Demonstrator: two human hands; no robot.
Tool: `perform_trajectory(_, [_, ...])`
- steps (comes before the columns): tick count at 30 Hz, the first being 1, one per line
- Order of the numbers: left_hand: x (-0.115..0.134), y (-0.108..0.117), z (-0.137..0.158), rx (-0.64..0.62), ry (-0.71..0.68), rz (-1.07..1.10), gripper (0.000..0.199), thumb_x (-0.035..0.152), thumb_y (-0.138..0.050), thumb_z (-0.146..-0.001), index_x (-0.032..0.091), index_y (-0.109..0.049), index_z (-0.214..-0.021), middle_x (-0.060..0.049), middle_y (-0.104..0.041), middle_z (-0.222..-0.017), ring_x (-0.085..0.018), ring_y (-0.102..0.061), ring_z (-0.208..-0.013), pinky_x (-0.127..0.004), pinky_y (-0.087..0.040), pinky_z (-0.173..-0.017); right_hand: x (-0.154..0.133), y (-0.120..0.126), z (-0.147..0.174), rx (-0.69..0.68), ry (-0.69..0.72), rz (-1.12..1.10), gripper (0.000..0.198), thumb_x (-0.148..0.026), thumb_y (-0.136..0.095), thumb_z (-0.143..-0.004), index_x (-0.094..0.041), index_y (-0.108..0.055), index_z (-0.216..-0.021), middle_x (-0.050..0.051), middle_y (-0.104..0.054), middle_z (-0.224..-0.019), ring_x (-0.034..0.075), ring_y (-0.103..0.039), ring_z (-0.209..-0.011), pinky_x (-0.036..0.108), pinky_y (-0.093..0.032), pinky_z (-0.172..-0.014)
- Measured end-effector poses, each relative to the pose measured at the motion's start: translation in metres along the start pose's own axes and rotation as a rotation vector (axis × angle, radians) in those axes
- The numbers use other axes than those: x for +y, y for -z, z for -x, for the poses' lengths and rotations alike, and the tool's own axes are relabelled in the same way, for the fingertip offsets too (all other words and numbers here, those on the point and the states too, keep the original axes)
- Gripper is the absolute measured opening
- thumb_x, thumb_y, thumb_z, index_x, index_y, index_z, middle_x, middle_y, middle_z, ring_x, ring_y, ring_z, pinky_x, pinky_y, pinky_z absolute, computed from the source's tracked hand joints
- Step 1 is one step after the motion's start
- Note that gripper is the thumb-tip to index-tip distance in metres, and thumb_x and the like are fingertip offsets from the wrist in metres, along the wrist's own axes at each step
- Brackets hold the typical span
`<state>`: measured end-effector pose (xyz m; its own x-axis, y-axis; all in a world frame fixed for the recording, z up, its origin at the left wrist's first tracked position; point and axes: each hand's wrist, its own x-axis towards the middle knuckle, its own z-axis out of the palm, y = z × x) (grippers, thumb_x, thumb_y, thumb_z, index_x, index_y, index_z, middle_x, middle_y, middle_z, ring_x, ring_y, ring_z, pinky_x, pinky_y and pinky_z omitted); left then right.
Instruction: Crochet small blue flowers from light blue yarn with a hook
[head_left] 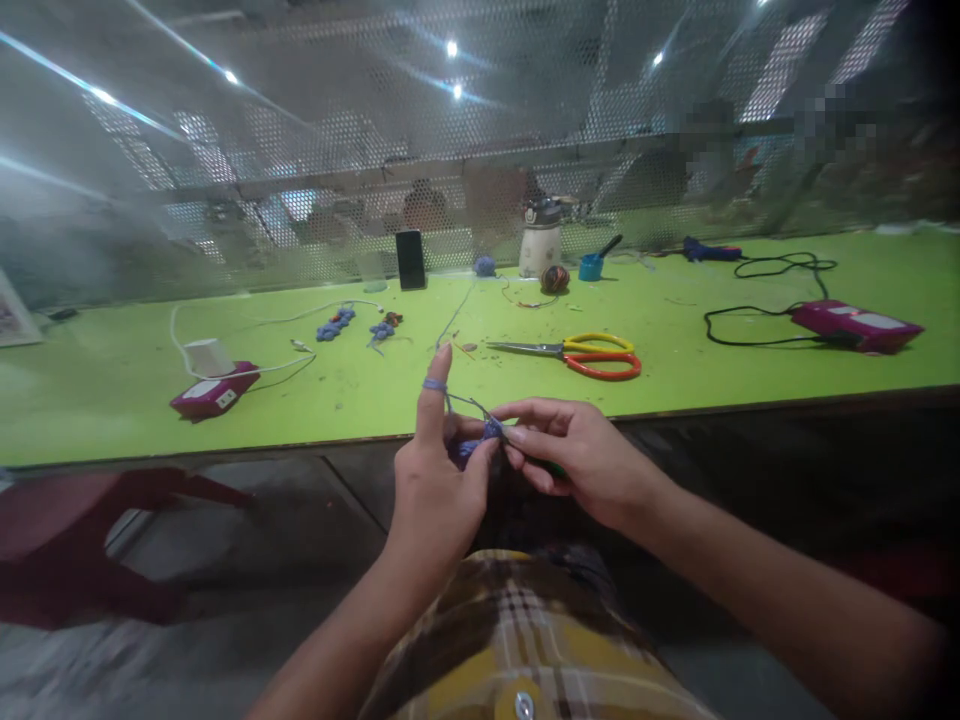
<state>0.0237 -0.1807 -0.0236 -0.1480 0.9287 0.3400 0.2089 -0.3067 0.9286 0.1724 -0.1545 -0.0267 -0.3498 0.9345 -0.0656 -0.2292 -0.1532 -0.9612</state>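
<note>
Just in front of the table edge, my left hand (439,480) pinches a small purple crochet piece (466,452) between thumb and fingers. Its index finger points up with purple yarn (435,384) looped around it. My right hand (566,445) is closed on a crochet hook, of which a bit of green handle (553,468) shows below the fingers; the tip is hidden at the piece. From the raised finger the yarn runs across the table to a purple yarn ball (484,266) at the back.
Scissors (592,355) with yellow and red handles lie beyond my right hand. Small crochet pieces (335,323), a phone (410,260), a bottle (540,240), a multicoloured yarn ball (555,279) and a blue cup (591,267) are farther back. Magenta power strips (859,326) with cables lie at both sides.
</note>
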Motion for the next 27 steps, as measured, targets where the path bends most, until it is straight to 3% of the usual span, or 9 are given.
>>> perform_trajectory(3, [0.001,0.002,-0.002,-0.037,0.066,0.289,0.096,0.011,-0.077,-0.072,0.030,-0.029,-0.152,0.002,-0.070,-0.076,-0.016,-0.066,-0.077,-0.027,-0.052,-0.078,0.008,-0.002,0.002,0.003,0.136,-0.068,0.032,-0.028,-0.076,-0.078,-0.015,-0.069,-0.106,-0.003,-0.062,-0.062,0.003,-0.046,-0.039,0.014,-0.028,-0.036])
perform_trajectory(8, [0.005,0.014,-0.008,-0.178,0.237,0.571,0.104,0.008,-0.083,-0.064,0.027,-0.031,-0.151,0.003,-0.070,-0.070,-0.012,-0.064,-0.068,-0.021,-0.052,-0.069,-0.001,0.008,0.007,-0.103,0.222,0.067,0.031,-0.023,-0.073,-0.082,-0.015,-0.069,-0.111,-0.002,-0.063,-0.061,0.004,-0.048,-0.038,0.015,-0.034,-0.036])
perform_trajectory(13, [0.007,0.016,-0.007,-0.233,0.283,0.588,0.107,0.005,-0.084,-0.063,0.024,-0.029,-0.152,0.004,-0.069,-0.066,-0.010,-0.062,-0.065,-0.018,-0.051,-0.069,-0.017,0.021,0.014,-0.159,0.265,0.282,0.034,-0.022,-0.069,-0.084,-0.014,-0.066,-0.118,-0.003,-0.061,-0.061,0.006,-0.049,-0.040,0.017,-0.039,-0.039])
perform_trajectory(21, [0.020,0.014,-0.004,-0.190,0.298,0.583,0.108,0.003,-0.084,-0.061,0.022,-0.030,-0.152,0.005,-0.068,-0.064,-0.007,-0.059,-0.056,-0.013,-0.049,-0.057,-0.025,0.027,0.024,-0.132,0.304,0.485,0.034,-0.025,-0.064,-0.089,-0.016,-0.065,-0.122,-0.002,-0.059,-0.065,0.007,-0.050,-0.045,0.019,-0.042,-0.044])
perform_trajectory(27, [0.027,0.016,-0.001,-0.184,0.328,0.604,0.108,0.001,-0.085,-0.059,0.022,-0.032,-0.151,0.005,-0.070,-0.064,-0.008,-0.060,-0.054,-0.015,-0.050,-0.056,-0.034,0.034,0.029,-0.141,0.472,0.711,0.033,-0.015,-0.061,-0.089,-0.018,-0.067,-0.121,-0.001,-0.059,-0.074,0.006,-0.051,-0.051,0.018,-0.043,-0.047])
